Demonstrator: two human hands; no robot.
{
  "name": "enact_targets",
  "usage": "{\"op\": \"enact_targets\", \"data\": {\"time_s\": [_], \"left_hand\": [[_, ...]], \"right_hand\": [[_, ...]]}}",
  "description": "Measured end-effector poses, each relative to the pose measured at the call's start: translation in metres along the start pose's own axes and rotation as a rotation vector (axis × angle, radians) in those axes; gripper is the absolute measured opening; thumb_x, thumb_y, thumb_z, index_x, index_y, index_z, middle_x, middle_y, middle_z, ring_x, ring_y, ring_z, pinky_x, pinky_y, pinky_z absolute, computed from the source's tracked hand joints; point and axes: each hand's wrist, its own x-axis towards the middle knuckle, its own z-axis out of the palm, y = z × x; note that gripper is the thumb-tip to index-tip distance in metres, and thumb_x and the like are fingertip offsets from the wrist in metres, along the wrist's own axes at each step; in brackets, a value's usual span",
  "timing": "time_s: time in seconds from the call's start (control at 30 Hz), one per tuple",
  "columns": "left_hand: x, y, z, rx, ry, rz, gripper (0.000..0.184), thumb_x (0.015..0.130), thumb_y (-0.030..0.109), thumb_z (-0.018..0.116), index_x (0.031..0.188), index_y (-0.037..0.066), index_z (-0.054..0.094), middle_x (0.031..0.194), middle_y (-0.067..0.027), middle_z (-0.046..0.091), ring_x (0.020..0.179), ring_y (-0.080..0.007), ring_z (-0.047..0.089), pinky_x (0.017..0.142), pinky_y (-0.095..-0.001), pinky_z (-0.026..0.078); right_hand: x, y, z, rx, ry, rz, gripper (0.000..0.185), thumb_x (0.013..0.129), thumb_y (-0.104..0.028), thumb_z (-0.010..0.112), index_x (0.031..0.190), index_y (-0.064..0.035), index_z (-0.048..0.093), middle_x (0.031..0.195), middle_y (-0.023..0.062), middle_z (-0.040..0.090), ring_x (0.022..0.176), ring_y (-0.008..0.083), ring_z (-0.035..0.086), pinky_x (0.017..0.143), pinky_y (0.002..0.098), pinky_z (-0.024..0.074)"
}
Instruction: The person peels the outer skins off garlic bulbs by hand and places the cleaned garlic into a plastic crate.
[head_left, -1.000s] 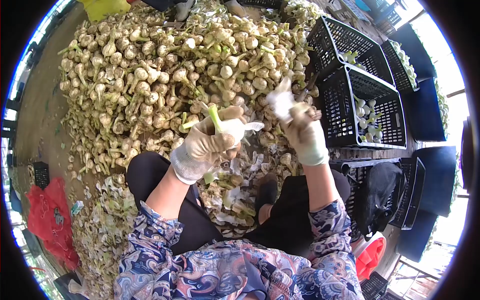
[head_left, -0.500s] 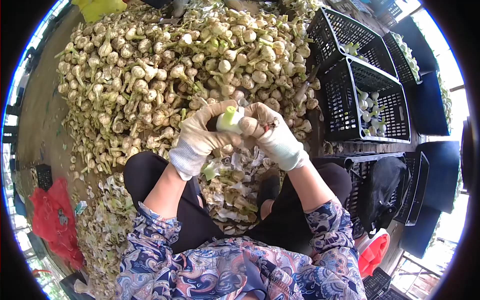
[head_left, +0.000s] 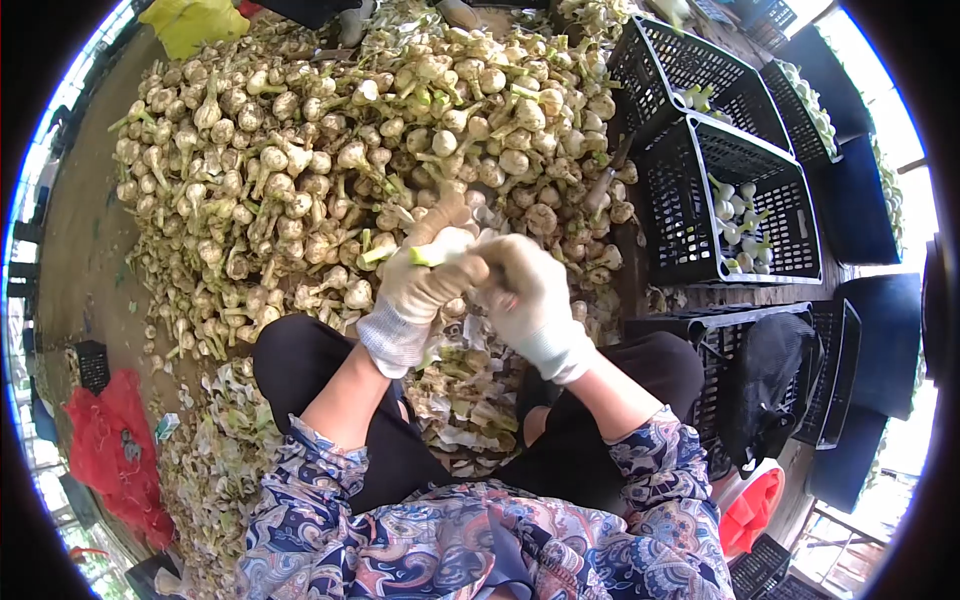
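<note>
The red net bag (head_left: 112,455) lies off to the left of the big garlic heap (head_left: 230,185). At the near side of the heap, I see the gloved left hand (head_left: 425,285) curled around one garlic bulb (head_left: 452,242), with its green stalk (head_left: 428,256) poking out to the left. The stalk looks stiff enough to make a little handle, but I think the fat, round part is the best place to hold. The bulb should be light and hard, though it could bruise, and its thin skin may slide about. It sits between the left thumb and fingers, snug, with its white side showing. Just beside it, also by the heap, the right hand (head_left: 530,290) has bent fingers close to the bulb. They are blurry, so I can't tell if they pinch anything. Right of the heap stands a black crate (head_left: 668,205) with clean white bulbs (head_left: 735,212) inside.
</note>
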Motion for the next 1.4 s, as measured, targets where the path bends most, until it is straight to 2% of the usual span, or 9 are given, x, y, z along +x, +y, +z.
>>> {"op": "enact_targets", "data": {"time_s": [0.2, 0.4, 0.63, 0.77, 0.9, 1.03, 1.1, 1.27, 1.4], "left_hand": [[0.000, 0.010, 0.000, -0.509, -0.033, 0.019, 0.037, 0.095, 0.011, 0.048, 0.129, -0.003, 0.048, 0.132, -0.0182, 0.050, 0.125, -0.0293, 0.047, 0.109, -0.0387, 0.036], [0.008, 0.000, -0.026, -0.622, -0.049, 0.106, 0.031, 0.084, 0.023, 0.065, 0.104, 0.000, 0.067, 0.117, -0.0167, 0.061, 0.110, -0.0299, 0.057, 0.105, -0.0471, 0.038], [0.010, 0.008, -0.027, -0.857, 0.204, -0.135, 0.028, 0.087, 0.024, 0.060, 0.076, 0.000, 0.069, 0.104, -0.0186, 0.067, 0.103, -0.0331, 0.061, 0.103, -0.0474, 0.040], [0.005, -0.003, -0.022, -0.457, 0.185, -0.055, 0.030, 0.095, 0.018, 0.050, 0.118, 0.001, 0.059, 0.121, -0.0150, 0.060, 0.108, -0.0277, 0.059, 0.101, -0.0421, 0.044], [-0.001, -0.006, 0.012, -0.301, 0.153, -0.091, 0.058, 0.088, 0.043, 0.060, 0.133, 0.008, 0.048, 0.125, -0.0064, 0.055, 0.111, -0.0168, 0.053, 0.099, -0.0331, 0.042], [0.014, -0.008, -0.018, -0.348, 0.275, 0.071, 0.043, 0.091, 0.039, 0.058, 0.123, 0.011, 0.055, 0.123, -0.0098, 0.057, 0.106, -0.0232, 0.058, 0.094, -0.0369, 0.047], [0.015, 0.003, -0.021, -0.378, 0.444, -0.038, 0.037, 0.093, 0.036, 0.055, 0.122, 0.013, 0.055, 0.115, -0.0103, 0.061, 0.100, -0.0235, 0.060, 0.090, -0.0379, 0.049], [0.020, 0.005, -0.033, -0.303, 0.616, -0.113, 0.033, 0.094, 0.033, 0.054, 0.119, 0.011, 0.056, 0.104, -0.0083, 0.064, 0.088, -0.0209, 0.063, 0.081, -0.0351, 0.052], [0.016, 0.007, -0.039, -0.312, 0.637, -0.136, 0.033, 0.094, 0.033, 0.055, 0.112, 0.007, 0.060, 0.094, -0.0052, 0.066, 0.082, -0.0174, 0.063, 0.077, -0.0313, 0.052]], "right_hand": [[0.018, 0.034, -0.010, -0.026, 0.195, 0.290, 0.011, 0.091, -0.002, 0.051, 0.086, 0.0023, 0.059, 0.073, 0.0109, 0.063, 0.063, 0.0191, 0.062, 0.056, 0.0294, 0.0502], [-0.029, 0.027, 0.005, -0.342, -0.955, 0.211, 0.023, 0.071, -0.007, 0.060, 0.092, -0.0124, 0.069, 0.086, 0.0113, 0.069, 0.078, 0.0277, 0.067, 0.073, 0.0349, 0.0529], [0.001, 0.012, -0.007, -0.107, -0.330, 0.104, 0.030, 0.078, -0.018, 0.064, 0.106, -0.0060, 0.064, 0.091, 0.0143, 0.065, 0.084, 0.0316, 0.062, 0.075, 0.0372, 0.0499], [-0.012, 0.008, 0.011, 0.552, -0.204, 0.269, 0.062, 0.084, -0.012, 0.067, 0.137, 0.0003, 0.038, 0.127, 0.0179, 0.053, 0.108, 0.0169, 0.058, 0.089, 0.0314, 0.0468], [-0.004, 0.023, 0.000, 0.071, -0.322, 0.150, 0.059, 0.080, -0.021, 0.073, 0.127, 0.0024, 0.045, 0.125, 0.0173, 0.053, 0.108, 0.0246, 0.057, 0.090, 0.0328, 0.0501], [0.033, 0.070, -0.070, 1.276, 0.306, 0.166, 0.045, 0.091, -0.028, 0.060, 0.124, -0.0026, 0.044, 0.122, 0.0131, 0.051, 0.091, 0.0242, 0.060, 0.086, 0.0388, 0.0541], [0.037, 0.077, -0.058, 1.196, 0.411, 0.289, 0.048, 0.090, -0.042, 0.059, 0.114, -0.0021, 0.046, 0.103, 0.0113, 0.062, 0.092, 0.0205, 0.062, 0.081, 0.0331, 0.0537], [-0.014, 0.140, 0.069, -0.352, -0.650, 0.737, 0.015, 0.082, -0.013, 0.058, 0.093, -0.0077, 0.068, 0.091, 0.0107, 0.069, 0.080, 0.0265, 0.065, 0.079, 0.0356, 0.0502], [-0.081, 0.172, 0.147, -0.438, -0.535, 0.653, 0.027, 0.074, -0.015, 0.058, 0.098, -0.0052, 0.064, 0.092, 0.0218, 0.065, 0.089, 0.0376, 0.063, 0.079, 0.0427, 0.0502]]}}
